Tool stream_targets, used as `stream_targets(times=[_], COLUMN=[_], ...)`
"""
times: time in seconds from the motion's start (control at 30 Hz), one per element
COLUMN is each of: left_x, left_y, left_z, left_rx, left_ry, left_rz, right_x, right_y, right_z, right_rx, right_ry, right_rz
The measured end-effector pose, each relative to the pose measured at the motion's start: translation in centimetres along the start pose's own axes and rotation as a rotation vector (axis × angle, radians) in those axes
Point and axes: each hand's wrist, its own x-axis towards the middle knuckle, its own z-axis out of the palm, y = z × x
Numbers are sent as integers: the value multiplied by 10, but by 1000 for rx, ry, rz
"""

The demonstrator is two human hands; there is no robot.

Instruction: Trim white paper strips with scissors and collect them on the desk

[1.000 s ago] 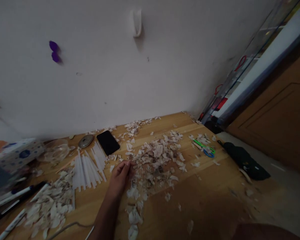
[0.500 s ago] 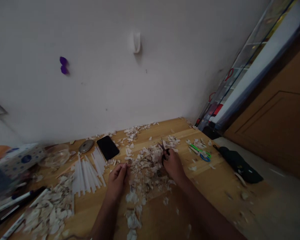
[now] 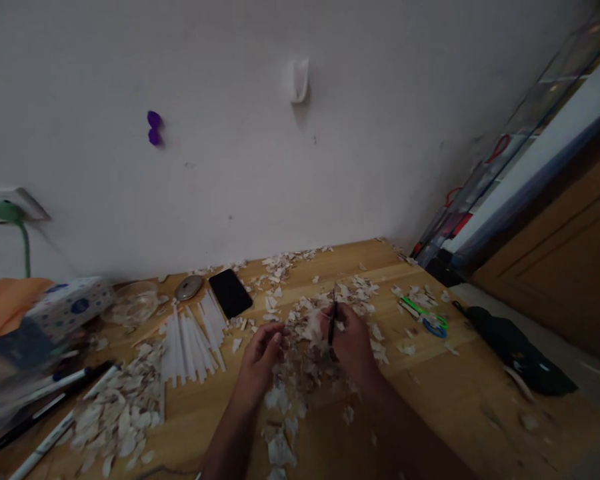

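My right hand [image 3: 351,341] is closed on small dark-handled scissors [image 3: 333,313], whose narrow blades point up, away from me. A pale, fluffy clump [image 3: 314,327] lies just left of its fingers; I cannot tell whether they touch it. My left hand [image 3: 263,357] is over the table to the left of the heap, thumb and fingers pinched together. What sits in that pinch, if anything, is too small to make out. Between and beyond both hands spreads a loose heap of thin, whitish flakes [image 3: 300,377] with brownish bits.
Left of my hands lie white strips [image 3: 183,350], a black phone [image 3: 231,293], an oval grey object [image 3: 189,287] and another pile of flakes [image 3: 125,407]. Green-and-blue-handled scissors [image 3: 425,317] rest at right, near a dark green pouch [image 3: 517,350]. Pens [image 3: 55,437] lie at lower left.
The view has swung a little to the left. My two hands are closer together, and the scissors appear turned more edge-on, blades pointing straight up.
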Motion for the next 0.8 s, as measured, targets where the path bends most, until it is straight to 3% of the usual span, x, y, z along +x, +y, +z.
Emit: stream_targets(times=[0.13, 0.4, 0.63, 0.8], left_x=[0, -1, 1, 7], left_y=[-2, -2, 1, -13], left_z=[4, 6, 1, -3], left_rx=[-3, -11, 72, 14], left_ry=[-69, -146, -155, -48], left_rz=[-51, -134, -91, -150], right_x=[-22, -40, -42, -41], right_y=[-14, 0, 11, 18], right_z=[28, 50, 53, 54], right_rx=[183, 452, 468, 382], right_ry=[-130, -142, -114, -59], right_rz=[43, 107, 113, 89])
